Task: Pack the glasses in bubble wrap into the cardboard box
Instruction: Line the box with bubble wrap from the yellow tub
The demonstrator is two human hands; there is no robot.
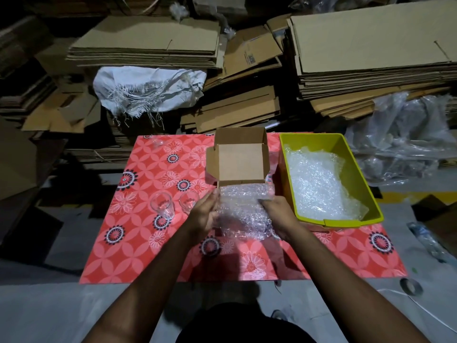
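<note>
Bare forearms reach forward from six o'clock over the red floral counter point(138, 243). Left hand point(204, 214) and right hand point(278, 214), fingers curled, grip the side edges of a bubble wrap sheet point(243, 211). Cardboard box point(238, 162) stands open at twelve o'clock of it; two glasses point(163, 206) at nine.

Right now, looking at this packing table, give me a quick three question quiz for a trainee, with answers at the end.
1. True or false: the cardboard box already holds a wrapped glass.
2. What fills the yellow tub? A) bubble wrap B) bare glasses C) tape
3. How many bare glasses stand left of the left hand?

Key
1. False; the box is open and empty.
2. A.
3. Two: the near glass and the second glass. Both the left hand and right hand hold the bubble wrap sheet.
</note>
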